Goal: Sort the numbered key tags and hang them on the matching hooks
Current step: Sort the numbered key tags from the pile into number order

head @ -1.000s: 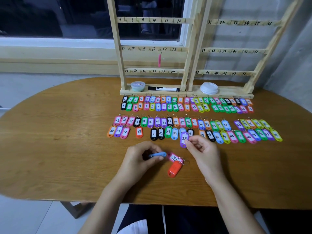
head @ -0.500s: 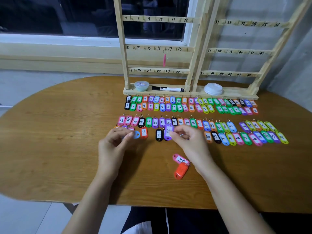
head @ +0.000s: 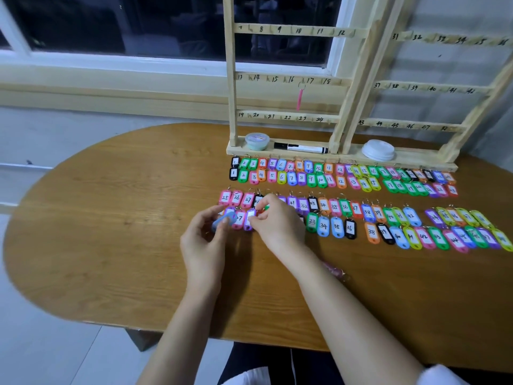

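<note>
Several coloured numbered key tags lie in rows (head: 337,179) on the wooden table (head: 111,218). My left hand (head: 204,245) pinches a light blue tag (head: 223,221) at the left end of the lower rows. My right hand (head: 273,220) pinches a purple tag (head: 249,218) and sets it in the lower row beside a pink tag (head: 239,218). A wooden hook rack (head: 288,79) with handwritten numbers stands at the back; one pink tag (head: 299,99) hangs under hook 17. My right forearm partly hides a pink tag (head: 334,270).
On the rack's base sit a small round tub (head: 257,140), a black marker (head: 301,148) and a white lid (head: 379,150). A second numbered rack section (head: 433,87) leans at the right. A window is behind the rack; the table's left half holds nothing.
Both hands moved left along the lower row, carrying the blue and purple tags. The purple tag now touches the row. The view shifted, and the orange tag is hidden behind my right arm.
</note>
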`<action>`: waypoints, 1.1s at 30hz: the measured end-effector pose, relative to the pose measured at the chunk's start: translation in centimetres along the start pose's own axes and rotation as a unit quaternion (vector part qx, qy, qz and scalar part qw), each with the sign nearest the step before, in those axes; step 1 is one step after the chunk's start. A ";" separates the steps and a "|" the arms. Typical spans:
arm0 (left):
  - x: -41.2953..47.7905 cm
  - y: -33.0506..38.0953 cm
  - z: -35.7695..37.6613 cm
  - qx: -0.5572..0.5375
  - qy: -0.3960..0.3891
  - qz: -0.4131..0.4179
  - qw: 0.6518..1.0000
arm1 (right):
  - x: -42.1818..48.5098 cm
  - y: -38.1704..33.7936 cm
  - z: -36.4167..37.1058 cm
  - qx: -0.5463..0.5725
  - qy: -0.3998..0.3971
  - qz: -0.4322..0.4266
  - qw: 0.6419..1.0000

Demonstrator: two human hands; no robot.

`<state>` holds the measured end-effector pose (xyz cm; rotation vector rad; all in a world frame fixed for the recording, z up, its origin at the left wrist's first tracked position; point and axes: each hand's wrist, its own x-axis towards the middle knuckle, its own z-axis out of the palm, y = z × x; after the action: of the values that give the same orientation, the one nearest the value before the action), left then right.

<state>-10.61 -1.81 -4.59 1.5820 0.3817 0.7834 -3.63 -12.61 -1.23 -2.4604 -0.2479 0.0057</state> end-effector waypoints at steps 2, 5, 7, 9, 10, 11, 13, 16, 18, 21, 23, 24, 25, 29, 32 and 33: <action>0.1 -0.1 -0.1 -0.001 0.006 -0.002 1.000 | -0.1 0.1 -0.2 -0.006 0.004 -0.009 1.000; 0.1 -0.1 0.0 -0.001 0.006 -0.005 1.000 | -0.8 1.3 -1.2 -0.041 0.022 -0.059 0.997; 0.1 0.0 0.1 -0.003 0.007 -0.007 1.000 | -1.6 2.3 -1.8 -0.081 0.005 -0.108 0.991; 0.1 0.0 0.1 -0.003 0.006 -0.004 1.000 | -2.3 2.9 -2.3 -0.118 -0.035 -0.147 0.981; 0.1 -0.1 0.1 -0.002 0.005 -0.004 1.000 | -2.6 3.1 -2.4 -0.137 -0.051 -0.158 0.977; 0.1 -0.2 0.1 -0.001 0.003 -0.005 1.000 | -2.9 3.2 -2.5 -0.156 -0.060 -0.166 0.972; 0.1 -0.3 0.0 -0.003 0.000 -0.010 1.000 | -3.2 3.3 -2.6 -0.177 -0.062 -0.171 0.967; 0.0 -0.2 -0.1 -0.006 -0.001 -0.014 1.000 | -3.6 3.4 -2.7 -0.190 -0.057 -0.167 0.966; 0.0 0.0 0.0 -0.011 -0.005 -0.016 1.000 | -3.8 3.5 -2.6 -0.189 -0.059 -0.170 0.965; -0.1 0.2 0.1 -0.015 -0.010 -0.023 1.000 | -3.7 3.6 -2.6 -0.168 -0.062 -0.177 0.968; -0.2 0.2 0.1 -0.026 -0.014 -0.031 0.999 | -3.9 3.7 -2.9 -0.128 -0.052 -0.181 0.974; -0.2 0.3 0.1 -0.031 -0.019 -0.035 0.999 | -4.0 3.8 -3.2 -0.095 -0.041 -0.181 0.978; -0.3 0.5 0.1 -0.037 -0.027 -0.039 0.998 | -4.2 4.0 -3.5 -0.055 -0.026 -0.178 0.982; -1.2 1.6 1.1 -0.087 -0.094 -0.070 0.989 | -4.7 5.1 -5.0 0.112 0.006 -0.120 0.986; -2.7 2.4 2.7 -0.117 -0.146 -0.093 0.978 | -4.9 5.8 -6.4 0.211 0.004 -0.082 0.974; -3.2 2.6 3.3 -0.124 -0.163 -0.099 0.974 | -5.0 6.1 -6.9 0.225 -0.002 -0.073 0.972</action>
<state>-11.20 -6.80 -2.91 1.3821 0.1890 0.3908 -7.03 -22.46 0.11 -1.9867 -0.3826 0.0026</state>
